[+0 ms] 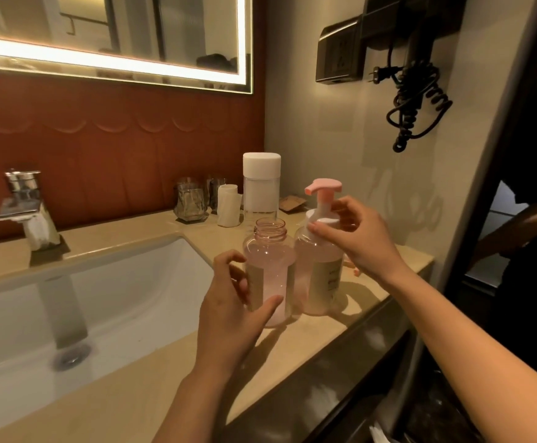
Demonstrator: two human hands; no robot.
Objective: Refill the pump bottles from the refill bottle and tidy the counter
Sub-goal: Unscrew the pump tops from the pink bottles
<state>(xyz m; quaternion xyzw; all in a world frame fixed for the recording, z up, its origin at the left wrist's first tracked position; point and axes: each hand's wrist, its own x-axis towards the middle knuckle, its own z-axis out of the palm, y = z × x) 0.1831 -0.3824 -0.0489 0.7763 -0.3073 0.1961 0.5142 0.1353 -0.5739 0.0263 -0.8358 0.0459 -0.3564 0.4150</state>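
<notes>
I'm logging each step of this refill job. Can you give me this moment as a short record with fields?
open bottle: pink, no pump, neck uncovered, upright on the counter
pump bottle: upright, close beside it on the right, pink pump fitted
refill bottle: white cap on, stands behind both
left hand: holds the open bottle
right hand: fingers pinch the pump bottle's white collar
also on counter: glasses, white roll
</notes>
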